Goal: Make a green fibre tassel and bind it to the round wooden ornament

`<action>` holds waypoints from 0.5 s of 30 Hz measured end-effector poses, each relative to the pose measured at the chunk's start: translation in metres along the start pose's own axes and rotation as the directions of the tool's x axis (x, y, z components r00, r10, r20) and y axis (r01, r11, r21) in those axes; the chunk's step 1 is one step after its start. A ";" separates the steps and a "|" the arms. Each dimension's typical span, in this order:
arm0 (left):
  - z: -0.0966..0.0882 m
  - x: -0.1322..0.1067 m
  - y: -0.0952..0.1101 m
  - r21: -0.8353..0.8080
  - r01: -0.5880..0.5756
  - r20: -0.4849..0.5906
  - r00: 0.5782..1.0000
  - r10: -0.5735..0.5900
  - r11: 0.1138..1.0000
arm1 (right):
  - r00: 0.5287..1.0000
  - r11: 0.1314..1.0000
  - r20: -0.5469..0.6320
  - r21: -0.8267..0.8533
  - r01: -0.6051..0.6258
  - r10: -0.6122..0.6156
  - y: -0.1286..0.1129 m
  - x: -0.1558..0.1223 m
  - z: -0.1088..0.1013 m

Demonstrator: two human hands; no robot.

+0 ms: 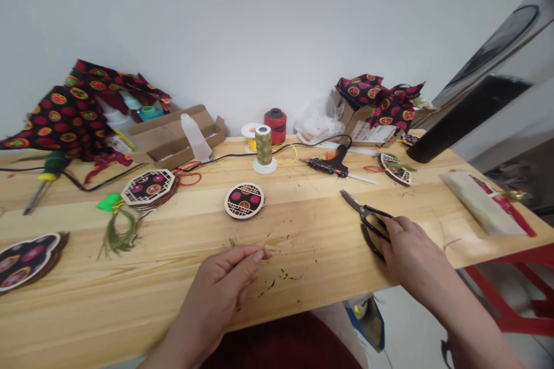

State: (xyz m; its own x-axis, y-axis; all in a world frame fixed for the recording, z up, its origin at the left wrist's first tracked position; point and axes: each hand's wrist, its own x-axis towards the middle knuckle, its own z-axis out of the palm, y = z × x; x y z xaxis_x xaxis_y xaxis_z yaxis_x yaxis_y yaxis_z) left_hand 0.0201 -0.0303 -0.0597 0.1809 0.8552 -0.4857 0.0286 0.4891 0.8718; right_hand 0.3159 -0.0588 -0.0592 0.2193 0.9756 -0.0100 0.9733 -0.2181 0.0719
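The round ornament [244,200], its pale openwork frame backed with patterned fabric, lies flat on the wooden table [108,300], apart from both hands; clock positions are read about it, with twelve toward the wall [259,40]. Left hand [231,277], at six o'clock: thumb and forefinger are brought together at the tips; a green wisp [232,243] shows just beyond the knuckles, but whether the fingers grip it cannot be told. Right hand [409,248], between three and four: the fingers grasp the black handles of the scissors [360,209], whose blades point toward ten o'clock. Dark scraps [283,275] are scattered at five. The green thread spool [264,147] stands upright at one o'clock, with the red spool [277,127] just behind it. The glue gun [331,166] lies at two. At nine o'clock is the octagonal ornament [149,189], with the olive tassel [119,233] near its lower edge. The translucent bottle [195,137] leans against the cardboard box [167,137] at about eleven.
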 end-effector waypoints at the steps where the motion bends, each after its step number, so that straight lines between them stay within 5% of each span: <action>1: 0.000 0.000 0.000 -0.010 0.000 -0.003 1.000 0.000 1.000 | 1.000 1.000 0.018 0.008 -0.013 0.013 0.000 0.002 -0.001; 4: -0.001 -0.001 0.000 -0.031 0.003 -0.007 1.000 -0.004 1.000 | 0.998 0.990 0.036 0.129 -0.056 0.051 -0.004 0.002 -0.010; 6: -0.001 -0.002 0.000 -0.033 0.004 -0.014 1.000 -0.005 0.999 | 0.998 0.934 0.055 0.358 -0.013 -0.007 -0.014 -0.003 -0.020; 9: 0.000 -0.001 0.001 -0.039 -0.019 -0.046 0.999 0.017 0.999 | 0.942 0.639 0.174 0.767 0.053 -0.286 -0.037 -0.018 -0.040; 11: 0.000 -0.001 0.002 -0.047 -0.031 -0.063 0.998 0.028 0.998 | 0.883 0.481 0.209 0.876 0.023 -0.421 -0.054 -0.027 -0.051; 15: 0.000 -0.002 0.004 -0.067 -0.025 -0.058 0.998 0.022 0.997 | 0.835 0.411 0.258 0.911 -0.043 -0.485 -0.077 -0.035 -0.061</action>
State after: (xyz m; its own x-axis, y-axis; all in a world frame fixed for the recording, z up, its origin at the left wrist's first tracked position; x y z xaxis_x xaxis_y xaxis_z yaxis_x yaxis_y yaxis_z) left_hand 0.0202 -0.0304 -0.0548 0.1243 0.8740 -0.4697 -0.0419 0.4776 0.8776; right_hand 0.2295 -0.0749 -0.0034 -0.2717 0.9141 -0.3011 0.4526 -0.1547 -0.8782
